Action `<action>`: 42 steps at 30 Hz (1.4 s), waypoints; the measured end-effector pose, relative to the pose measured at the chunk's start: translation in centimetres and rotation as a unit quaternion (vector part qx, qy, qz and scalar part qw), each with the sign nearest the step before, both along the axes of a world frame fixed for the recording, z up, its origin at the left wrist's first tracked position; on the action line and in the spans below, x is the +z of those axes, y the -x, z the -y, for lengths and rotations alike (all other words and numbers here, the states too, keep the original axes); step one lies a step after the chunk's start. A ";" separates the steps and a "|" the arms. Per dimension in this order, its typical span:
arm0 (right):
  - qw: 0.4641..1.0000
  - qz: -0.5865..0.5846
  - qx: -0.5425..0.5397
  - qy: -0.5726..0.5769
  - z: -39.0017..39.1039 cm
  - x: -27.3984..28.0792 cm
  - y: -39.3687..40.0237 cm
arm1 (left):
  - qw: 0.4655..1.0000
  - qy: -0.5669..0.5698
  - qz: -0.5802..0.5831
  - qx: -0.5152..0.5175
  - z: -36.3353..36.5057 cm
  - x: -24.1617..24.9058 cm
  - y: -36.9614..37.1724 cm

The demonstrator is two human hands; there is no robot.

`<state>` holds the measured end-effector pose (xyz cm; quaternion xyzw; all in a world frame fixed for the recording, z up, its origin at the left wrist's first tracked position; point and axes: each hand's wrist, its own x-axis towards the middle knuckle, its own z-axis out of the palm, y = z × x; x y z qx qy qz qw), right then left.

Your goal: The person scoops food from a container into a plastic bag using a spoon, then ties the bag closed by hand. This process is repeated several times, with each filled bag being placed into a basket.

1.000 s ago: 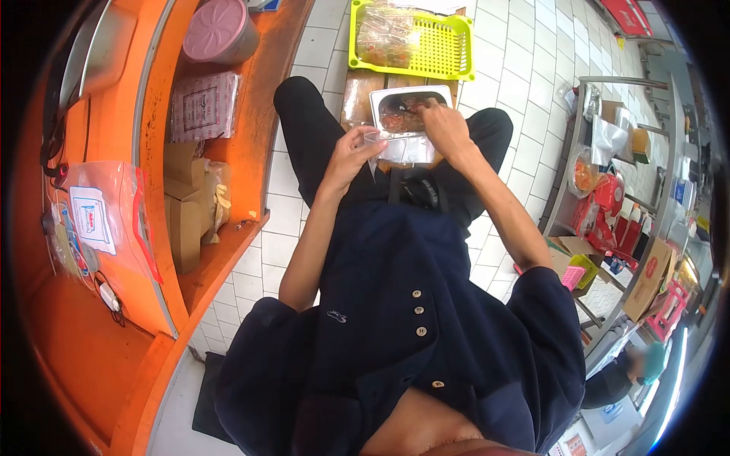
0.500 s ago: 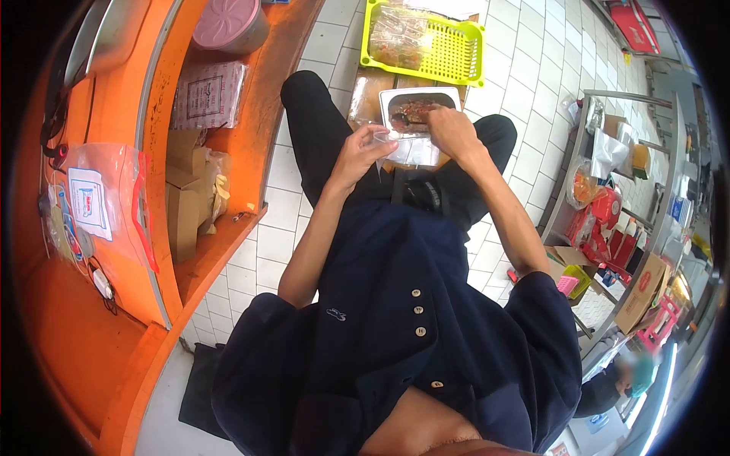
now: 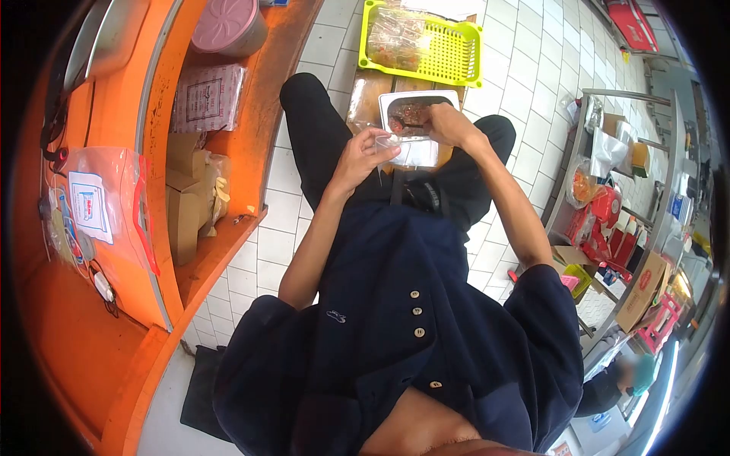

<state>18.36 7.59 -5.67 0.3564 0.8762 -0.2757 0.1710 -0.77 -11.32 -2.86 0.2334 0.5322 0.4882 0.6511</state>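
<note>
A white-rimmed tub (image 3: pixel 389 99) holding a reddish-brown, chopped-looking food (image 3: pixel 403 114) stands on a wooden surface (image 3: pixel 363 99) between the knees. At its near left corner my left hand (image 3: pixel 361 158) pinches a small clear plastic bag (image 3: pixel 387 143). My right hand (image 3: pixel 454 127) is closed at the tub's right side, on a dark spoon-like utensil (image 3: pixel 411 125) that reaches into the food. Just below the tub lies a stack of clear plastic (image 3: pixel 420 154).
Beyond the tub is a yellow-green basket (image 3: pixel 454 53) with filled clear packets (image 3: pixel 395 38). Orange shelving (image 3: pixel 251 137) with boxes and a pink-lidded container (image 3: pixel 228 23) stands left. A metal rack (image 3: pixel 646 144) is at right, with another person (image 3: pixel 604 391) at lower right.
My right hand and the utensil have shifted slightly left and up over the tub. My left hand stays almost in place with the bag.
</note>
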 end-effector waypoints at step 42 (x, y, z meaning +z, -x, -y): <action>0.902 -0.140 -0.235 0.334 -0.8 2.1 -7.9 | 0.906 -0.111 -0.408 -0.012 -1.0 -0.2 1.1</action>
